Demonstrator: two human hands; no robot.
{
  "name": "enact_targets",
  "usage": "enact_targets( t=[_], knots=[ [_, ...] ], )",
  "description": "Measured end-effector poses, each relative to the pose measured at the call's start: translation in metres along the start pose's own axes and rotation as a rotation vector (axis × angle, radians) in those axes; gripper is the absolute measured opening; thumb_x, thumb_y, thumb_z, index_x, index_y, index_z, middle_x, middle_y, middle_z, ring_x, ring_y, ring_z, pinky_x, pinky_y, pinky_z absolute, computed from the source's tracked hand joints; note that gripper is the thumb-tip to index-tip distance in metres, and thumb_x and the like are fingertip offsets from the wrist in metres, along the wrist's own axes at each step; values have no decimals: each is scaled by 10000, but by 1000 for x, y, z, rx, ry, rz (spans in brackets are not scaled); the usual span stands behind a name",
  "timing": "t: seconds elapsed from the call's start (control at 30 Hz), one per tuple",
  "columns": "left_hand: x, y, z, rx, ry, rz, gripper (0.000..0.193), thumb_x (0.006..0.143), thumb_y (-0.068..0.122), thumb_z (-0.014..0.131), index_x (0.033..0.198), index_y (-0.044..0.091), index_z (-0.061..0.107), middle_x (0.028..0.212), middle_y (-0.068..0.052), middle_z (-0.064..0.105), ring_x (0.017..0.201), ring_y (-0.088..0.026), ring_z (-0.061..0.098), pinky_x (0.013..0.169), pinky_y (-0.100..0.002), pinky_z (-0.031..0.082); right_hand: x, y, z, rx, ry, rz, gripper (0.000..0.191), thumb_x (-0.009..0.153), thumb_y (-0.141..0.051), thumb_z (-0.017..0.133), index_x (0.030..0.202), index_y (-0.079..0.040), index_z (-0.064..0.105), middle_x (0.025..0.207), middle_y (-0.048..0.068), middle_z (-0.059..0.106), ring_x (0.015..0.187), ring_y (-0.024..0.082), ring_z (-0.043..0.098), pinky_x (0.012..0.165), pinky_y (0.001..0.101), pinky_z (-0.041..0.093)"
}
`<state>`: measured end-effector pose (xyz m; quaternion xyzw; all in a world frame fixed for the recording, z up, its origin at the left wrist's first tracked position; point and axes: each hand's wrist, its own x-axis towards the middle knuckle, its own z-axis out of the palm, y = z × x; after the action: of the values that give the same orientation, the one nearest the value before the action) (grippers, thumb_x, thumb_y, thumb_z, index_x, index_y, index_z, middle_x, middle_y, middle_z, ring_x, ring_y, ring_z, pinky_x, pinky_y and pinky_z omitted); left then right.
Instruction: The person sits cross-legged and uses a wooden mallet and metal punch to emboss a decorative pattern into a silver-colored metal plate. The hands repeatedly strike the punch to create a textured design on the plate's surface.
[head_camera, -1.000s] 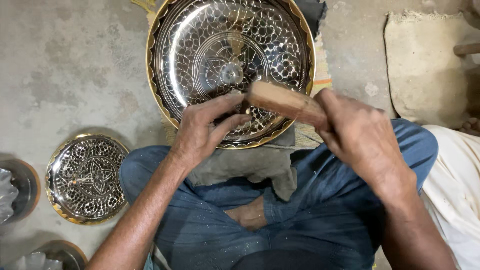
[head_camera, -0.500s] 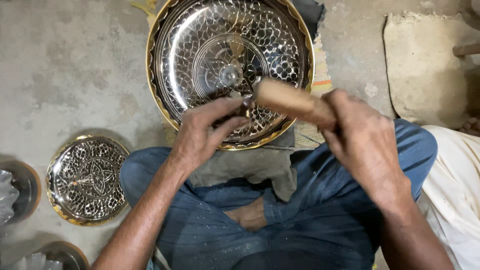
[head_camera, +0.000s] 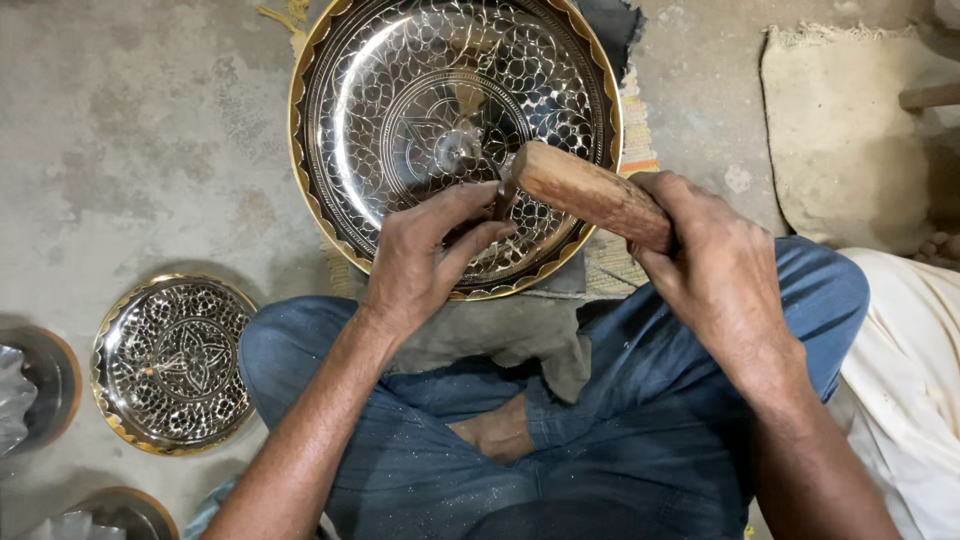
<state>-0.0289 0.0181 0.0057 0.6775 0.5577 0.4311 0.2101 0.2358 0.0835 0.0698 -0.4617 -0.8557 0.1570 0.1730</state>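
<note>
The person's right hand (head_camera: 720, 270) clenches a stiff, solid-looking wooden mallet (head_camera: 590, 192) at its near end, while the left hand (head_camera: 425, 255) pinches a thin chisel (head_camera: 500, 195) on the rigid, probably slippery engraved metal platter (head_camera: 330, 120).

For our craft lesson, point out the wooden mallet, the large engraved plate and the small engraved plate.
wooden mallet (head_camera: 590, 195), head view, middle of its barrel.
large engraved plate (head_camera: 400, 90), head view, patterned inner face.
small engraved plate (head_camera: 172, 362), head view, centre motif.
</note>
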Motion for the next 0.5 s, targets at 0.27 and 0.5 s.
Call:
enact_targets(
  t=[0.27,0.5],
  knots=[
    [0,0,0,-56,-13,-73,332,962,186,738,1271,79,686,1202,-92,768,1074,-204,774,903,-336,666,7,-2,-8,-47,92,-22,410,885,-76,772,1269,-86,628,1030,143,733,922,298,730,813,449,586],
    [1,0,0,-2,21,-4,364,951,210,766,1277,73,679,1223,-97,754,1105,-217,756,924,-362,653,8,8,-1,-346,-75,-26,299,951,-117,785,1197,-54,627,863,147,718,785,289,713,726,457,594]
  ],
)
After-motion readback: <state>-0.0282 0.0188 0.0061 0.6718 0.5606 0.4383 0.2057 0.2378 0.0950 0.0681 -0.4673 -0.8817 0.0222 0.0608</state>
